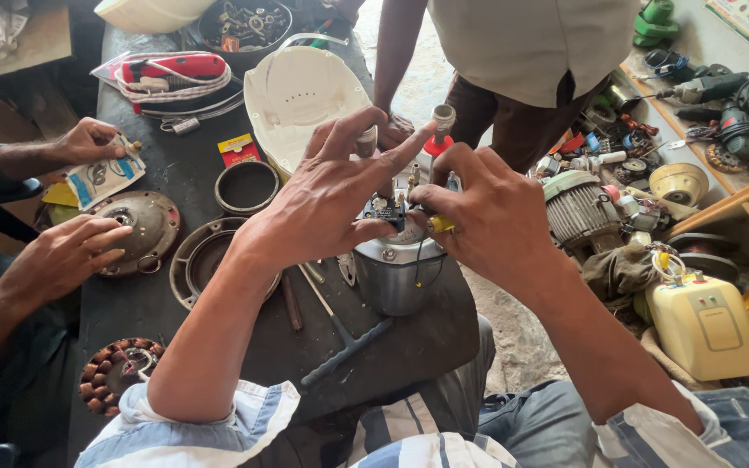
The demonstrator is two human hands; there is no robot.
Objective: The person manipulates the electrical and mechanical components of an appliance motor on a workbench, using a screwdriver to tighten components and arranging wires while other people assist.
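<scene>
My left hand (pixel 327 195) hovers over a shiny metal pot-like housing (pixel 396 277) on the dark table (pixel 218 338), thumb and fingers pinching a small black part (pixel 385 211) on its top. My right hand (pixel 487 212) grips a yellow-handled tool (pixel 440 224) pressed at the same spot. Thin wires run down the housing's side. What lies under my palms is hidden.
A co-worker's two hands (pixel 67 247) rest at the left by a round metal motor cover (pixel 136 230) and a packet. A standing person (pixel 513 52) is across the table. A white plastic shell (pixel 292 95), metal rings (pixel 247 186), a copper winding (pixel 119 368), a T-handle wrench (pixel 348 342), and cluttered shelves at right.
</scene>
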